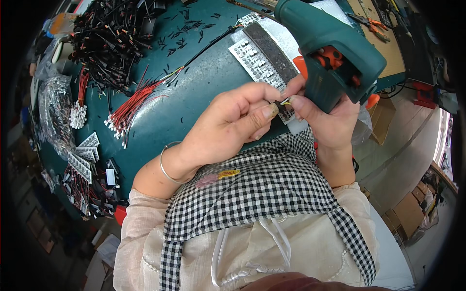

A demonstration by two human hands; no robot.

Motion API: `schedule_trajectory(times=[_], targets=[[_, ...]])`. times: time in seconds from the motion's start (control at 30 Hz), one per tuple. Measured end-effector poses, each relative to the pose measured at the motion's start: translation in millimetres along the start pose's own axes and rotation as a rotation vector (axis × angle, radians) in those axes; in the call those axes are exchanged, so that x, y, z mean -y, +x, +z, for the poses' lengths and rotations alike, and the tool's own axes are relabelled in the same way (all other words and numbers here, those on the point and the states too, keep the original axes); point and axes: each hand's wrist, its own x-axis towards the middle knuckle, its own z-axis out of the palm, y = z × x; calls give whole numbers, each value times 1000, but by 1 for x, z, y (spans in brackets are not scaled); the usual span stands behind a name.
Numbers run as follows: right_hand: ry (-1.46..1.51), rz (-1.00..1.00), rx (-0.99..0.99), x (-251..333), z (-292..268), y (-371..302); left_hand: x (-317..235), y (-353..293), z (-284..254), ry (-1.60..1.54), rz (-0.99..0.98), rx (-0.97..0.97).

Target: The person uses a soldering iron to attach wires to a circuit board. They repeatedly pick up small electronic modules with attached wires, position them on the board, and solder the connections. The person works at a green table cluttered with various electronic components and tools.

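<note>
My left hand is closed, pinching the end of a short black cable between thumb and forefinger. Thin yellow and white wires stick out of it toward my right hand, whose thumb and finger are closed at their tips. A large green pistol-shaped soldering gun with an orange trigger slants over my right hand, its handle running down into the grip. Partly under my fingers lies a white panel of small circuit boards, with a dark metal bar across it.
Red wires with white connectors fan out on the green table. A big heap of black cables fills the far left, beside small scattered black pieces. Orange-handled pliers lie far right. Plastic-bagged parts line the left edge.
</note>
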Motion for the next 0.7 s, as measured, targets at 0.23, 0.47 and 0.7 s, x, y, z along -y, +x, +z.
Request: schedule_trajectory(times=[0.23, 0.47, 0.7], targets=[[-16, -97, -45, -1, 4, 0, 8, 5, 4, 109, 182, -77], [-151, -51, -151, -4, 14, -9, 17, 3, 9, 211, 283, -251], [-222, -108, -247, -4, 21, -18, 26, 7, 5, 621, 566, -457]])
